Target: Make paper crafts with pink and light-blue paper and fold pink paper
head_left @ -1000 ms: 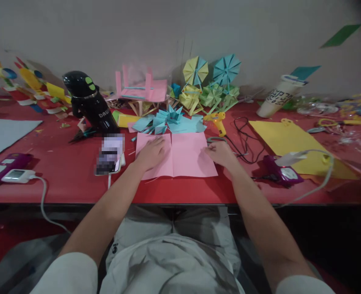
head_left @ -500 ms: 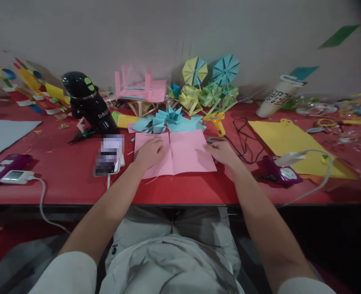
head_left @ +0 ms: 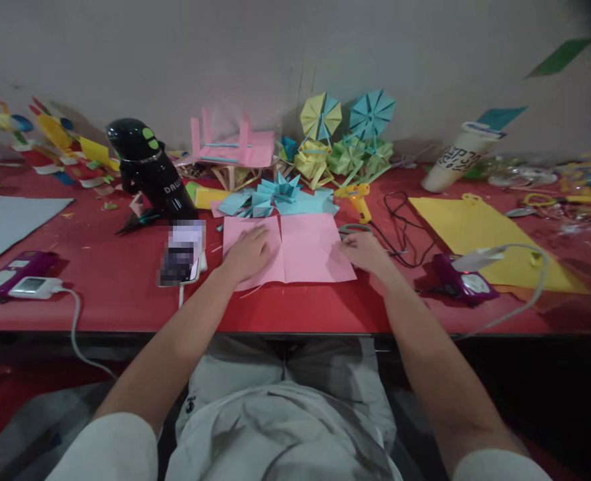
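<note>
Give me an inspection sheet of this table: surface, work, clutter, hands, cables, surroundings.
Surface: red tabletop, scattered with paper scraps.
Work: pink sheet, opened out, creased down its middle.
Clutter: black bottle, phone, yellow glue gun, folded blue paper.
Hands: left hand flat on the sheet's left half; right hand at its right edge, grip unclear.
Cables: black cord loosely looped beside the glue gun; white cable over the front edge.
Surroundings: grey wall behind.

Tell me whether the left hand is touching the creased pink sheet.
Touching: the head view shows the left hand lying palm down on the creased pink sheet, over its left half.
</note>
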Available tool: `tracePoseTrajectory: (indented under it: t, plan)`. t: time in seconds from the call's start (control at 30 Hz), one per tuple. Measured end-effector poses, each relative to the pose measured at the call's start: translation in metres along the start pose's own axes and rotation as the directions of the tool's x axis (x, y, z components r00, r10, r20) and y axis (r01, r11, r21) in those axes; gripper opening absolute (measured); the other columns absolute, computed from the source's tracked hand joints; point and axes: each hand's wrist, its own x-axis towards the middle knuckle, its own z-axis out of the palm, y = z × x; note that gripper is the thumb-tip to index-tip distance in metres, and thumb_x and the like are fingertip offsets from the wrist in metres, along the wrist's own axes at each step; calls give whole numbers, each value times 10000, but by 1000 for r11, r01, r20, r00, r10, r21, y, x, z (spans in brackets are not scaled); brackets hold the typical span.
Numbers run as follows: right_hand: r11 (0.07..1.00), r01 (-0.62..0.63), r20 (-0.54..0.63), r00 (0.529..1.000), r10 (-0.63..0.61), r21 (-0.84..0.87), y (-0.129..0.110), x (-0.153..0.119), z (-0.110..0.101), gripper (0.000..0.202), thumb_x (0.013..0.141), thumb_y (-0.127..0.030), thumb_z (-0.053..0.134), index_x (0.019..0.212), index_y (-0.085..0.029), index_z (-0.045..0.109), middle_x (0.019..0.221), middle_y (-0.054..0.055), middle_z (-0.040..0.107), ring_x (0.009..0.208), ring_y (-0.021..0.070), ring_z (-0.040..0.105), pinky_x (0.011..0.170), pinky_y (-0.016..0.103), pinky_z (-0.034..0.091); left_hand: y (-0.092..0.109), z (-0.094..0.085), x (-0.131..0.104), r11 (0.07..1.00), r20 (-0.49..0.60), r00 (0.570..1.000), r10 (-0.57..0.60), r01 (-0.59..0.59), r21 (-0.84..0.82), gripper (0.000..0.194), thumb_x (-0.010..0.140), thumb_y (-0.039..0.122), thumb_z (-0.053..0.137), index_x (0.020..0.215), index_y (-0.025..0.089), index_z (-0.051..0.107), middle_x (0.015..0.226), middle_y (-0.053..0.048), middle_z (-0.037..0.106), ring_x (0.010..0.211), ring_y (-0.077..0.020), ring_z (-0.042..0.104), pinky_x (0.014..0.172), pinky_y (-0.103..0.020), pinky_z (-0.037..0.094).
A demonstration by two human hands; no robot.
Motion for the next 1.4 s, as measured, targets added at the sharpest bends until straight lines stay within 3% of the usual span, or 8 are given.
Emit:
tracePoseTrajectory:
  t: [0.47, 0.67, 0.87, 0.97, 1.07, 1.17, 1.27, 1.4]
  plan:
    - [981, -46, 21, 999, 43, 189, -6, -4, -5, 307, 784, -444, 656, 663, -166, 607, 580, 21, 594, 480, 131, 531, 459, 249, 382, -3, 1, 3, 999, -63, 998, 31, -31, -7, 456, 946, 231, 324, 1330, 120, 546, 1520, -140, 464, 1450, -223, 376, 1213, -434, 272]
    - [885, -1, -2, 1000, 2, 466, -11, -4, -5, 422, 680, -329, 705, 1066, -174, 636, 818, 49, 682, 714, 170, 632, 628, 275, 496, 3, -10, 0, 999, -158, 987, -3, -4, -50, 453, 925, 284, 399, 1292, 111, 601, 1454, -139, 543, 1372, -246, 487, 1174, -406, 350]
    - [752, 112, -62, 994, -94, 649, -22, -11, -13, 384, 708, -415, 638, 1036, -219, 670, 917, 61, 700, 847, 189, 663, 740, 323, 531, 29, -28, -32, 984, 28, 989, 148, -144, -100, 940, 729, 659, 670, 1476, 145, 422, 1585, -144, 354, 1463, -315, 347, 1210, -442, 290]
    - [691, 166, -23, 977, -212, 704, -30, -16, -18, 418, 709, -434, 647, 1083, -248, 664, 1012, 63, 705, 930, 209, 675, 763, 340, 541, 36, -32, -46, 987, 15, 990, 138, -136, -86, 703, 844, 498, 611, 1445, 164, 468, 1545, -117, 434, 1407, -283, 443, 1177, -410, 353]
    - [789, 258, -151, 966, -210, 557, -37, -15, -21, 411, 736, -471, 670, 1084, -252, 668, 1020, 69, 703, 959, 224, 670, 756, 332, 534, 38, -38, -52, 993, -108, 990, 89, -97, -72, 435, 911, 255, 471, 1329, 217, 588, 1385, -58, 617, 1259, -233, 593, 1069, -368, 466]
    - [859, 377, -373, 895, -243, 347, -44, -9, -28, 333, 791, -519, 654, 948, -228, 693, 987, 82, 687, 987, 241, 647, 798, 361, 523, 35, -50, -49, 998, -270, 963, 7, -25, -64, 363, 901, 191, 452, 1196, 223, 662, 1240, -37, 707, 1121, -236, 668, 971, -372, 517]
    - [816, 563, -587, 707, -393, 132, -57, -3, -40, 295, 808, -520, 670, 829, -226, 679, 1009, 61, 641, 1048, 235, 609, 855, 392, 502, 32, -69, -41, 998, -447, 894, -30, 5, -57, 294, 941, 229, 438, 1127, 243, 665, 1129, -25, 740, 1056, -223, 684, 958, -373, 512]
    - [733, 680, -742, 502, -444, 21, -80, 4, -63, 268, 866, -437, 643, 749, -202, 591, 926, 42, 607, 923, 178, 595, 834, 354, 482, 36, -94, -32, 997, -715, 696, -68, 15, -80, 259, 940, 294, 503, 1176, 257, 604, 1199, -58, 690, 1214, -248, 593, 1066, -437, 449]
